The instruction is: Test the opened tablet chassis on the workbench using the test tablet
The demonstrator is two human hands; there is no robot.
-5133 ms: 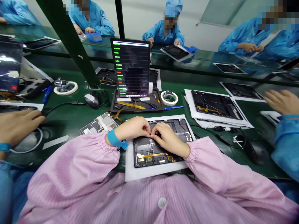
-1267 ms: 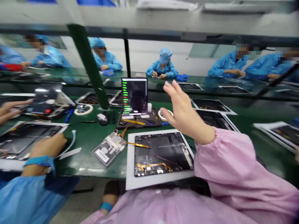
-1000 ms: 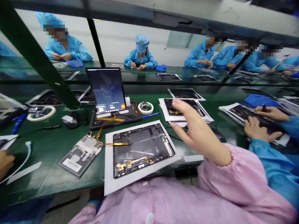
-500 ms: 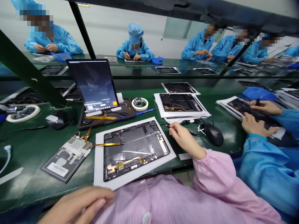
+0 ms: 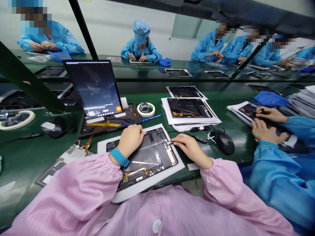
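An opened tablet [image 5: 150, 150] lies on a white sheet [image 5: 180, 165] in front of me, its inner boards and ribbon cables exposed. My left hand [image 5: 131, 140] is over the tablet's far edge; its fingers are curled, and what they hold, if anything, is hidden. At the right edge, my right hand [image 5: 188, 148] pinches the small plug of a black cable [image 5: 171, 142] against or close to the tablet's side. Left of the sheet is a loose display module [image 5: 54, 167] with an orange flex cable, partly covered by my left sleeve.
A lit tablet screen [image 5: 94, 88] leans in a black tray [image 5: 82, 131]. Behind are a tape roll [image 5: 153, 109], a blue pen [image 5: 152, 118] and stacked opened tablets [image 5: 189, 108]. A black mouse [image 5: 225, 142] stands right, beside a co-worker's hands [image 5: 268, 132].
My left hand has come up from the table's near edge to the tablet's far edge. My right hand has moved slightly left and down, bringing the plug to the tablet's side.
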